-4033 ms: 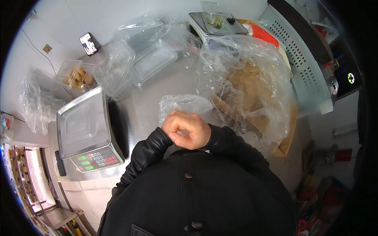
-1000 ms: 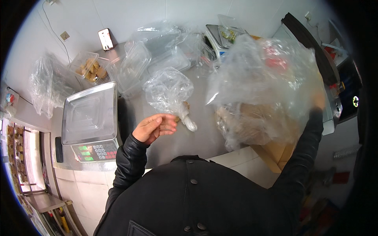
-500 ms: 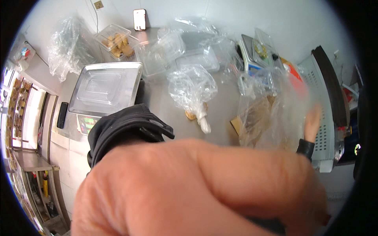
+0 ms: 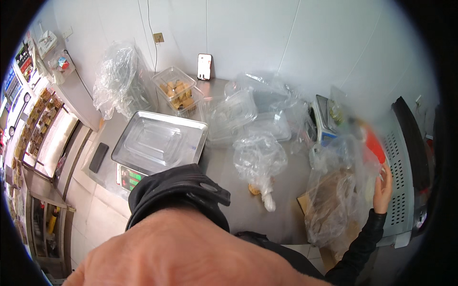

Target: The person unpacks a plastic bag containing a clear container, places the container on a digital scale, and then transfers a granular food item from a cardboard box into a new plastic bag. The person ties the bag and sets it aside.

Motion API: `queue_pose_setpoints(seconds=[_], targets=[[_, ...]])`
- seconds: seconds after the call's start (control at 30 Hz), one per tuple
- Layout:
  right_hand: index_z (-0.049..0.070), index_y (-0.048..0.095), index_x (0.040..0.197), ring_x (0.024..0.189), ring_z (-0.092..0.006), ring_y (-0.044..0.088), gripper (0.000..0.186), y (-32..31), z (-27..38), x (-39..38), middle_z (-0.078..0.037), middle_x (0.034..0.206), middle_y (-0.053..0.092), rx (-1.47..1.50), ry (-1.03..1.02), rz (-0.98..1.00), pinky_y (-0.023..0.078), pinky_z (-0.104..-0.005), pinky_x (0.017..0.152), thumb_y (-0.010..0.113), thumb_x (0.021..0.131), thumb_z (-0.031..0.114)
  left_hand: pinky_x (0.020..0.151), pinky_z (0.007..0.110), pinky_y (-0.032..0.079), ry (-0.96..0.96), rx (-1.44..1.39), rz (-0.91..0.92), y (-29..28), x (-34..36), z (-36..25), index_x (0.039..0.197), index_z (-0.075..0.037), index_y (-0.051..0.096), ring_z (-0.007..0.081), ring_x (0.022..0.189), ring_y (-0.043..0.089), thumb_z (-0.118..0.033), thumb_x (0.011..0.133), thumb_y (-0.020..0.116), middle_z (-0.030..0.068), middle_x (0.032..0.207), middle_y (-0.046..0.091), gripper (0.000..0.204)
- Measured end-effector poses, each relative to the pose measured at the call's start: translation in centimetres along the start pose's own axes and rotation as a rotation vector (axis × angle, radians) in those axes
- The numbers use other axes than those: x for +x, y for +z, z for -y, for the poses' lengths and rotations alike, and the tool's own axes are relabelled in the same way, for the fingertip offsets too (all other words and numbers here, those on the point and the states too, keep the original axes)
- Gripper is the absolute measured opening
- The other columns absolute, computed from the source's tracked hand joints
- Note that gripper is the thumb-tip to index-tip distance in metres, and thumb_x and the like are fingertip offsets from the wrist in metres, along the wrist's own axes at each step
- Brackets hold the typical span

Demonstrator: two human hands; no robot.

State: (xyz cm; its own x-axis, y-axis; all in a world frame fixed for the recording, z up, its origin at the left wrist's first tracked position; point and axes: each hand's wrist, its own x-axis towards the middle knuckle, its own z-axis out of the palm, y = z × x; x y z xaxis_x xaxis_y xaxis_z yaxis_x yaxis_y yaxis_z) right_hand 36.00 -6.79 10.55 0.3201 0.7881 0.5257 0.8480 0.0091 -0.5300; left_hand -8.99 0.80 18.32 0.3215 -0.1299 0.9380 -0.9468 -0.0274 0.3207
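My left hand [image 4: 176, 252] fills the lower foreground, close up, its back showing and its fingers out of sight. A black jacket cuff [image 4: 179, 190] surrounds that wrist. Over at the right, my right hand [image 4: 383, 189] reaches up from a black sleeve. Its fingers look stretched out and apart, just below a red-orange object [image 4: 374, 143] and along the edge of a large clear plastic bag [image 4: 329, 205]. Brown material shows through this bag. On the table between the hands lies a knotted clear bag [image 4: 260, 159], with a small tan piece [image 4: 254, 189] beside its twisted end.
A metal tray [image 4: 198, 128] with a clear plastic lid sits on a scale [image 4: 129, 177]. Behind are a tub of golden-brown pieces [image 4: 179, 95], clear containers [image 4: 234, 114] and a propped phone [image 4: 204, 66]. A second scale [image 4: 322, 119] and perforated metal panel [image 4: 398, 186] stand right.
The view has tipped upward, showing more wall. My left hand has dropped lower in the picture, its curled fingers leaving view. My right hand, blurred before, now shows sharply at the same place.
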Motion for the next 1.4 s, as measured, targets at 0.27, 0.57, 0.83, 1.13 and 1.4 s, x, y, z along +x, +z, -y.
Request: queue_pose_setpoints(seconds=[0.27, 0.57, 0.83, 1.13, 1.4], targets=[[0.002, 0.04, 0.12, 0.108, -0.0192, 0.043, 0.039, 0.2, -0.1, -0.4, -0.009, 0.122, 0.041, -0.055, -0.016, 0.08, 0.035, -0.0302, 0.089, 0.042, 0.082, -0.001, 0.064, 0.038, 0.048, 0.027, -0.087, 0.008, 0.0, 0.4, 0.3, 0.075, -0.004, 0.057, 0.0233, 0.061, 0.055, -0.017, 0.082, 0.053, 0.0122, 0.069, 0.059, 0.015], [0.001, 0.043, 0.117, 0.106, -0.0175, 0.044, 0.037, -0.1, -0.6, -0.9, -0.008, 0.118, 0.044, -0.022, 0.089, 0.07, 0.034, -0.0271, 0.088, 0.043, 0.081, -0.002, 0.062, 0.038, 0.049, 0.069, -0.125, 0.034, -0.1, 0.4, -0.6, 0.077, -0.004, 0.056, 0.0239, 0.06, 0.056, -0.016, 0.082, 0.052, 0.0134, 0.068, 0.059, 0.014], [0.002, 0.045, 0.115, 0.105, -0.0165, 0.045, 0.034, 0.2, 0.3, -1.0, -0.007, 0.117, 0.045, 0.008, 0.044, 0.089, 0.035, -0.026, 0.086, 0.043, 0.08, -0.002, 0.061, 0.038, 0.049, 0.027, -0.213, 0.004, 0.0, 1.1, 0.1, 0.078, -0.004, 0.054, 0.0243, 0.059, 0.057, -0.016, 0.082, 0.052, 0.0144, 0.068, 0.058, 0.013], [0.001, 0.045, 0.114, 0.105, -0.0172, 0.046, 0.033, 0.1, 0.5, -1.0, -0.009, 0.116, 0.047, -0.06, 0.019, 0.103, 0.036, -0.0272, 0.085, 0.044, 0.082, 0.0, 0.059, 0.038, 0.05, -0.176, -0.464, -0.115, -0.6, 1.8, -1.8, 0.079, -0.003, 0.053, 0.0248, 0.058, 0.059, -0.015, 0.083, 0.052, 0.0155, 0.067, 0.058, 0.012], [0.001, 0.047, 0.112, 0.102, -0.0174, 0.047, 0.031, -0.3, 0.7, -1.6, -0.009, 0.115, 0.048, -0.073, -0.005, 0.089, 0.037, -0.0272, 0.083, 0.046, 0.081, 0.003, 0.057, 0.033, 0.051, -0.075, 0.043, -0.204, -4.7, -2.5, -2.0, 0.075, -0.003, 0.06, 0.0276, 0.069, 0.061, -0.007, 0.075, 0.061, 0.0199, 0.083, 0.058, 0.004]])
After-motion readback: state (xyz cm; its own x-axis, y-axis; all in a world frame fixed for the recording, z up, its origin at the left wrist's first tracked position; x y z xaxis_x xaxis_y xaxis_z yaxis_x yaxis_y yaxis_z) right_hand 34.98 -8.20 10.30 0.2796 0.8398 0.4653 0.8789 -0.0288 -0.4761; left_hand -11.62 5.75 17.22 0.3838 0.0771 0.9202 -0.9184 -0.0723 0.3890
